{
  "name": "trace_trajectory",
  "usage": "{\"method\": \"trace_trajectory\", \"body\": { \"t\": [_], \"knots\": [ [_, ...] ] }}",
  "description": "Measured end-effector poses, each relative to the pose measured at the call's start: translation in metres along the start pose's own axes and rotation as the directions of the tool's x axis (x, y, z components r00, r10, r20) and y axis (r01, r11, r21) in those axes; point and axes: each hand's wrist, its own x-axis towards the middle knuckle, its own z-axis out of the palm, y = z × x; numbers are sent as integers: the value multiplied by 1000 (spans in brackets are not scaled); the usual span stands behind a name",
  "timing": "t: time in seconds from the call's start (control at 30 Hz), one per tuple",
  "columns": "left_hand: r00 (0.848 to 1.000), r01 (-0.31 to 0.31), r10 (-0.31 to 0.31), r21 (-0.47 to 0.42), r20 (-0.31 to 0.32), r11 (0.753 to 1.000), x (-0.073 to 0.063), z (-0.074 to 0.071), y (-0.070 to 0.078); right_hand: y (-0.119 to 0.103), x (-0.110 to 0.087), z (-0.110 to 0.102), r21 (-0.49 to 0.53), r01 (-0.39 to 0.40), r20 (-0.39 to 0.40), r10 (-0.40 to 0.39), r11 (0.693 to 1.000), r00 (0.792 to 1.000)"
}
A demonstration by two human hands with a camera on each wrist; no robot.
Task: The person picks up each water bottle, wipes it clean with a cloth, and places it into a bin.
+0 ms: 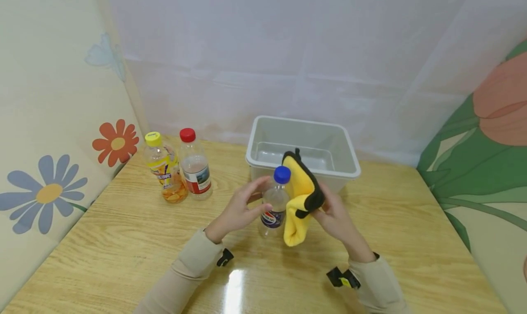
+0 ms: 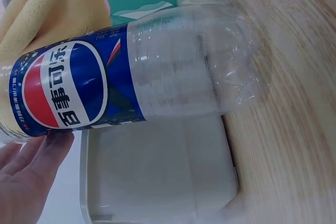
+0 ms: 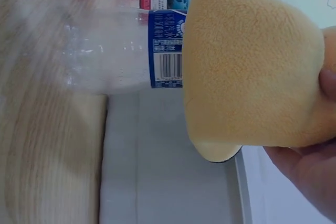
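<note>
My left hand [image 1: 240, 208] grips a clear plastic Pepsi bottle [image 2: 178, 61], thumb on the near side and fingers behind it. The bottle is upright, with a blue cap [image 1: 282, 175] and a blue label; whether its base touches the table I cannot tell. My right hand [image 1: 335, 215] holds a yellow cloth [image 1: 302, 186] with black edging, folded and hanging down against the bottle's right side. In the right wrist view the fluffy cloth [image 3: 252, 66] covers the bottle's upper part, and the label's barcode shows beside it.
Behind the hands stands a grey plastic bin [image 1: 300, 133] near the white backdrop. At the left are a yellow-capped bottle [image 1: 166, 172] with orange contents or print at its base and a red-capped bottle [image 1: 196, 172], side by side on the wooden table [image 1: 123, 240].
</note>
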Motion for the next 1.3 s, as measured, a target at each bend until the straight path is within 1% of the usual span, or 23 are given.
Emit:
{"method": "trace_trajectory", "body": {
  "t": [0.2,0.4,0.53,0.83,0.93,1.1,1.3],
  "knots": [
    [1000,9,-9,5,10,1000,1,0,2,6,-6,1,7,-72,1,72,997,997],
    [999,27,-28,18,20,999,2,-1,3,10,-14,5,-26,-127,8,127,992,992],
    [999,41,-41,9,24,999,2,-1,3,13,-17,7,-30,-173,36,174,985,984],
    [999,47,-46,-9,14,999,0,0,3,18,-21,8,26,-244,110,240,969,965],
    [999,41,-41,-10,16,999,0,0,4,18,-22,9,19,-280,118,276,960,954],
    [999,22,-22,-9,26,1000,0,0,4,19,-22,11,-42,-350,128,353,936,927],
    [1000,11,-10,-23,27,1000,0,0,2,24,-24,13,-80,-388,165,396,918,903]
  ]
}}
